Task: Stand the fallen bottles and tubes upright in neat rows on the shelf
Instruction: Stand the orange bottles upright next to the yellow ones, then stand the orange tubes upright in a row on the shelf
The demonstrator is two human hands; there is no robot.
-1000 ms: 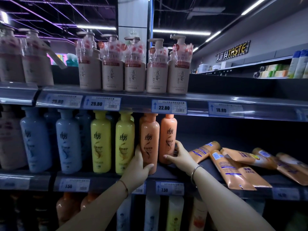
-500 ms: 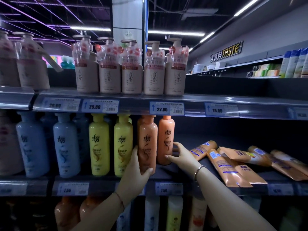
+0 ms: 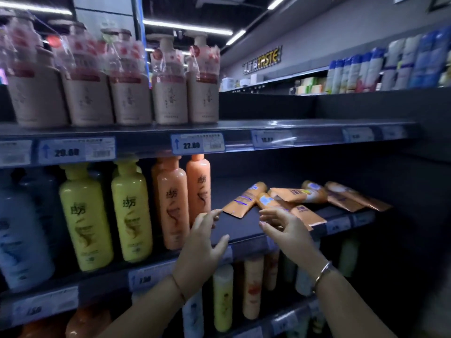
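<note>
Both hands now hover empty over the middle shelf (image 3: 239, 230), off the bottles gripped a second ago: the left hand (image 3: 202, 250) and right hand (image 3: 290, 231) show fingers spread. Left stand two glossy orange bottles (image 3: 172, 203) upright beside yellow bottles (image 3: 133, 213); right, flat orange tubes (image 3: 302, 198) lie fallen, overlapping.

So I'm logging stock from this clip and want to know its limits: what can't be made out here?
All head view:
- Orange tubes: label text blurred; they overlap, so the count is unclear.
- Price tags right of the 22.80 one: glare and blur hide the digits.
- Lower-shelf bottles: partly behind the left hand and right hand.
- Blue bottles: cut by the left edge.
</note>
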